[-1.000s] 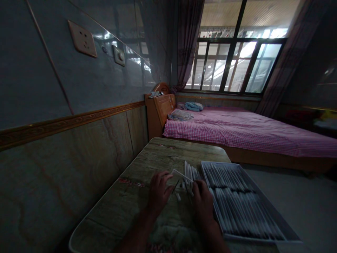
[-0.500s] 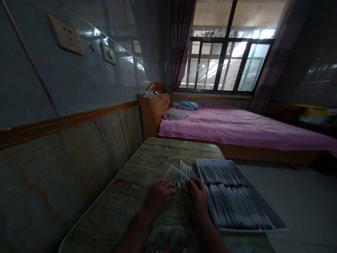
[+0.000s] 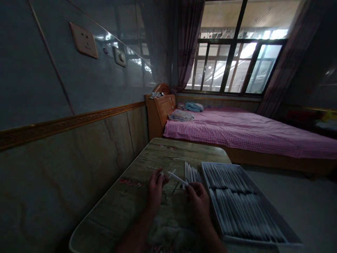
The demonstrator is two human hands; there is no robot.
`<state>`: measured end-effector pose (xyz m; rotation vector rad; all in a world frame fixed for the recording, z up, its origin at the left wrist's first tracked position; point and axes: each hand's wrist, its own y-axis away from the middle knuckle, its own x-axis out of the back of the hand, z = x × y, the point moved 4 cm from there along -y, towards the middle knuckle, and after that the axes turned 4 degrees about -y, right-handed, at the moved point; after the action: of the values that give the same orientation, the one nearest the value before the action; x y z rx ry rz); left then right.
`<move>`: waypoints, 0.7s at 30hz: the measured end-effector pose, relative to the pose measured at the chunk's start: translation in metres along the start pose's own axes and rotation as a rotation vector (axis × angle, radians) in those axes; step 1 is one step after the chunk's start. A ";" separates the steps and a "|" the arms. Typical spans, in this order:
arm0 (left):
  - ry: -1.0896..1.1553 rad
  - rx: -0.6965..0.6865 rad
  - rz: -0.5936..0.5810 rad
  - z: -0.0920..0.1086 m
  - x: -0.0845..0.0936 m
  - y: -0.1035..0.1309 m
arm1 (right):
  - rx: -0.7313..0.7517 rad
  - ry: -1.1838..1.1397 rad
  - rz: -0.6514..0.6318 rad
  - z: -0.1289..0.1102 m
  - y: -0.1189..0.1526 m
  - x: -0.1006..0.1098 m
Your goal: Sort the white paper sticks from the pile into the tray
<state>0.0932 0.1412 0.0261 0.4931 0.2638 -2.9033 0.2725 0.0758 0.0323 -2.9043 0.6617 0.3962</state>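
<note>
In my right hand (image 3: pixel 198 194), finger and thumb pinch a slim white pen-like stick (image 3: pixel 178 178) that points up and left over the table. My left hand (image 3: pixel 157 182) is raised just left of the stick's far tip, its fingers curled together. Something small and pale may be at those fingertips; it is too dim to make out. Beyond my right hand lies a row of white sticks (image 3: pixel 191 172) on the table. A thin dark stick (image 3: pixel 175 188) lies between my hands.
To the right, a shallow white tray (image 3: pixel 263 242) holds two rows of many similar sticks and overhangs the table's right side. The marble-patterned table (image 3: pixel 126 207) stands beside a tiled wall (image 3: pixel 110 140). Behind it is a bed (image 3: pixel 237 130) with a pink checked sheet.
My left hand has lifted from the tabletop and turned, its fingers drawing together. The right hand still holds the white stick, now lower and flatter. The whole view has shifted slightly.
</note>
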 end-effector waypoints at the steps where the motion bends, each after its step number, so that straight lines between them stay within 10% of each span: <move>1: 0.113 0.059 0.016 -0.001 0.001 -0.002 | 0.010 0.027 -0.006 0.000 0.001 -0.002; 8: 0.480 0.320 0.078 -0.007 0.002 -0.003 | 0.078 0.197 -0.055 0.006 0.007 -0.006; 21: 0.482 0.352 0.084 -0.009 0.000 -0.001 | 0.122 0.320 -0.023 0.005 0.011 -0.002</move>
<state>0.0959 0.1441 0.0181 1.2276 -0.2077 -2.7116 0.2649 0.0680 0.0278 -2.8783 0.6655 -0.1134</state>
